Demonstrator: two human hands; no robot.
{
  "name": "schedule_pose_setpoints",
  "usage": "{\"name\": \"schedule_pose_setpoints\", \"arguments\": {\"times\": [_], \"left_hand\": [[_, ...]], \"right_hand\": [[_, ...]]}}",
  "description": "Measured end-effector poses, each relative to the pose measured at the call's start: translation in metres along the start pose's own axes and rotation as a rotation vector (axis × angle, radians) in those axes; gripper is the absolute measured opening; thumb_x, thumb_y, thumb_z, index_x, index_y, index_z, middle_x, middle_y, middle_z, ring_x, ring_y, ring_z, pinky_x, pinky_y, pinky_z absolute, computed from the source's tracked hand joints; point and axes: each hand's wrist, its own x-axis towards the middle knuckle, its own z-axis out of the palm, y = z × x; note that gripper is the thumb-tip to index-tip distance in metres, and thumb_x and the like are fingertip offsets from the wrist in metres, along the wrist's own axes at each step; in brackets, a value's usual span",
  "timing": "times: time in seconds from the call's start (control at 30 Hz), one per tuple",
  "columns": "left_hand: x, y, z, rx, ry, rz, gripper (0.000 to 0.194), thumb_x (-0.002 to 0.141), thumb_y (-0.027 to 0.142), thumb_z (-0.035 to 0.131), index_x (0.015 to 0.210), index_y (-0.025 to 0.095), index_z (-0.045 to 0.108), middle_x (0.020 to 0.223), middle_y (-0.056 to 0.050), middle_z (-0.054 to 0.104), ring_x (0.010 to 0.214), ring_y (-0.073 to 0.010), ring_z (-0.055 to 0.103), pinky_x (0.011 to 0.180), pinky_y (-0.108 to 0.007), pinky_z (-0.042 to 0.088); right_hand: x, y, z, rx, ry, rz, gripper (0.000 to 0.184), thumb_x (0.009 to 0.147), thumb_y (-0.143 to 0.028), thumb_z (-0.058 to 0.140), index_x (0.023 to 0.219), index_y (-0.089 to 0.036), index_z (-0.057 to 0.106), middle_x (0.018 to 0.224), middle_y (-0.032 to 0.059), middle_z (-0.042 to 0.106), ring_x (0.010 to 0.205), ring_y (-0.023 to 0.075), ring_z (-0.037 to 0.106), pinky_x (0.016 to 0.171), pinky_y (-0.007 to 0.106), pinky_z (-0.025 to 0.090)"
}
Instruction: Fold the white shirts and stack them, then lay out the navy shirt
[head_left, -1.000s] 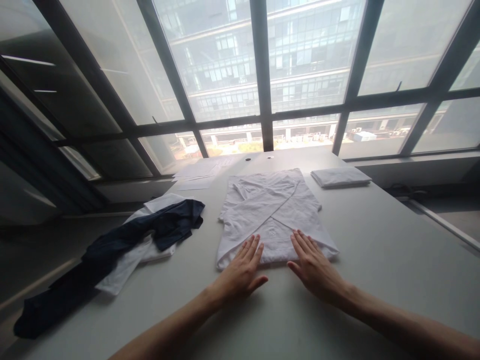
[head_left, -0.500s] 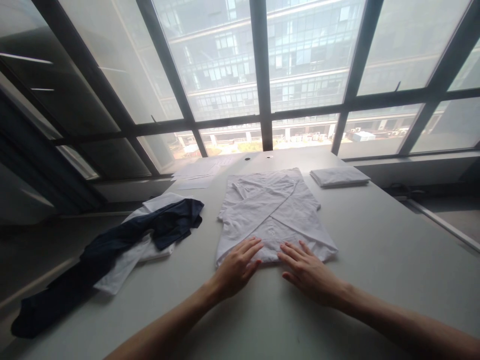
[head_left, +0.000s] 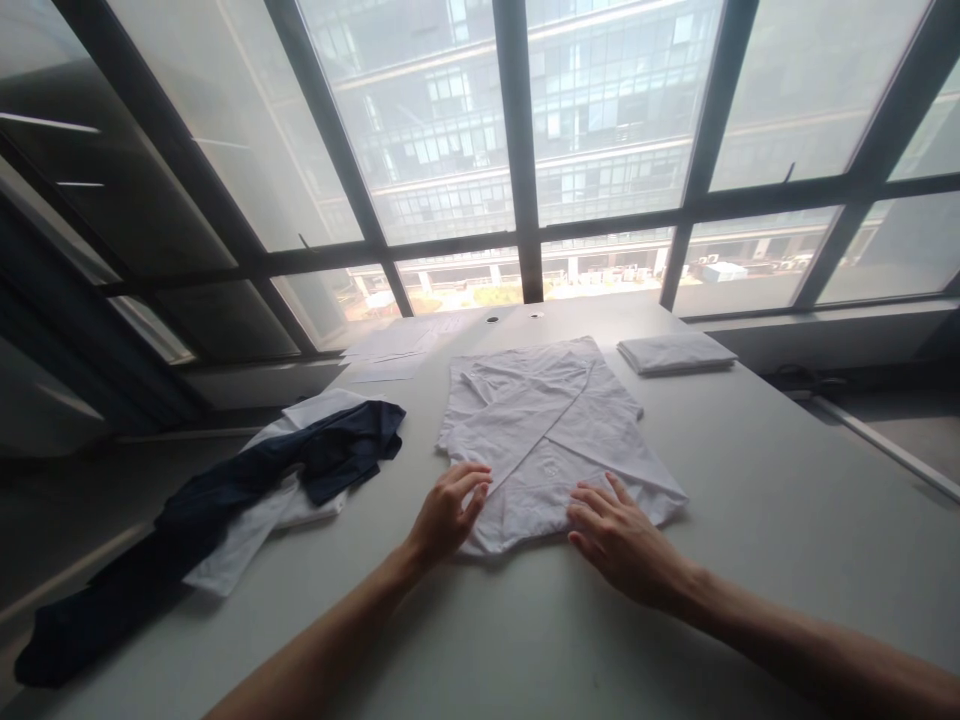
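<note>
Windows (head_left: pixel 442 120) in dark frames fill the upper part of the frame, a pale building (head_left: pixel 607 85) showing through the panes; below them a white tabletop (head_left: pixel 757 530) spreads toward the bottom edge. At far left hangs a dark curtain (head_left: pixel 82 320). Left of centre, a navy garment (head_left: pixel 266 468) lies rumpled over white cloth (head_left: pixel 241 552), trailing toward the lower left corner. Above it and to the right, papers (head_left: pixel 401 345) lie near the tabletop's far edge. Next, the left hand (head_left: pixel 448 508) is at the lower left edge of the shirt (head_left: pixel 540 415), fingers curled; whether it pinches the fabric I cannot tell. White and folded inward, the shirt lies in the centre, a diagonal edge crossing it. Right of centre, the right hand (head_left: pixel 616 535) rests on its lower right part, fingers spread and slightly bent. Toward the right, a folded cloth (head_left: pixel 675 353) lies apart from the shirt.
</note>
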Motion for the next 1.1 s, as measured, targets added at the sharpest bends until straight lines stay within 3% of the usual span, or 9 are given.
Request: {"name": "schedule_pose_setpoints", "arguments": {"times": [0.07, 0.2, 0.3, 0.4, 0.53, 0.67, 0.8, 1.1], "left_hand": [[-0.002, 0.009, 0.001, 0.012, -0.095, 0.108, 0.028, 0.103, 0.028, 0.047, 0.114, 0.020, 0.072, 0.124, -0.010, 0.069, 0.120, -0.0237, 0.062, 0.107, -0.041, 0.048], [-0.004, 0.024, 0.006, 0.043, -0.288, 0.261, 0.027, 0.101, 0.025, 0.053, 0.122, 0.023, 0.070, 0.130, -0.008, 0.068, 0.124, -0.0241, 0.060, 0.109, -0.042, 0.046], [-0.003, 0.026, 0.007, 0.034, -0.323, 0.289, 0.025, 0.100, 0.023, 0.053, 0.118, 0.022, 0.070, 0.126, -0.007, 0.070, 0.122, -0.0232, 0.061, 0.107, -0.040, 0.049], [-0.004, 0.023, 0.007, 0.047, -0.327, 0.301, 0.025, 0.101, 0.023, 0.053, 0.119, 0.022, 0.070, 0.127, -0.007, 0.069, 0.123, -0.0227, 0.061, 0.107, -0.039, 0.049], [-0.006, 0.017, 0.009, 0.140, -0.283, 0.306, 0.036, 0.103, 0.028, 0.052, 0.137, 0.021, 0.062, 0.146, -0.010, 0.059, 0.139, -0.0259, 0.050, 0.115, -0.044, 0.044], [-0.008, 0.005, 0.013, 0.248, -0.330, 0.294, 0.050, 0.105, 0.043, 0.048, 0.150, 0.021, 0.050, 0.157, -0.012, 0.045, 0.149, -0.0307, 0.037, 0.120, -0.052, 0.035], [-0.009, -0.005, 0.017, 0.283, -0.427, 0.294, 0.057, 0.105, 0.054, 0.041, 0.153, 0.023, 0.048, 0.160, -0.012, 0.040, 0.150, -0.0328, 0.034, 0.120, -0.053, 0.032], [-0.009, -0.002, 0.015, 0.283, -0.449, 0.268, 0.058, 0.106, 0.055, 0.038, 0.153, 0.024, 0.047, 0.161, -0.010, 0.039, 0.151, -0.0318, 0.032, 0.122, -0.053, 0.030]], "right_hand": [[-0.001, 0.000, 0.002, 0.018, 0.047, -0.011, 0.018, 0.101, -0.025, 0.050, 0.111, -0.021, 0.064, 0.130, 0.0118, 0.064, 0.129, 0.0289, 0.054, 0.118, 0.062, 0.027], [0.000, -0.001, 0.001, 0.061, 0.095, -0.012, 0.017, 0.100, -0.021, 0.050, 0.106, -0.019, 0.066, 0.119, 0.0115, 0.068, 0.114, 0.0260, 0.060, 0.112, 0.054, 0.039], [0.001, 0.000, 0.001, 0.080, 0.041, -0.015, 0.014, 0.099, -0.020, 0.052, 0.098, -0.019, 0.066, 0.113, 0.0113, 0.068, 0.108, 0.0262, 0.061, 0.098, 0.046, 0.051], [0.000, 0.001, 0.001, 0.086, 0.033, -0.004, 0.015, 0.099, -0.019, 0.052, 0.100, -0.019, 0.067, 0.115, 0.0120, 0.069, 0.108, 0.0262, 0.063, 0.092, 0.044, 0.055], [-0.001, 0.006, 0.008, 0.018, 0.105, 0.040, 0.032, 0.101, -0.022, 0.049, 0.129, -0.014, 0.062, 0.139, 0.0182, 0.060, 0.130, 0.0305, 0.055, 0.105, 0.048, 0.051], [-0.002, 0.016, 0.026, -0.110, 0.042, 0.060, 0.046, 0.098, -0.026, 0.055, 0.140, -0.006, 0.056, 0.149, 0.0238, 0.053, 0.140, 0.0358, 0.048, 0.113, 0.052, 0.045], [-0.004, 0.020, 0.035, -0.157, 0.027, 0.060, 0.051, 0.096, -0.028, 0.060, 0.142, -0.006, 0.055, 0.151, 0.0232, 0.051, 0.143, 0.0359, 0.045, 0.117, 0.053, 0.040], [-0.002, 0.011, 0.023, -0.086, 0.052, 0.058, 0.036, 0.099, -0.023, 0.053, 0.130, -0.010, 0.064, 0.146, 0.0214, 0.057, 0.140, 0.0347, 0.048, 0.117, 0.054, 0.039]]}}
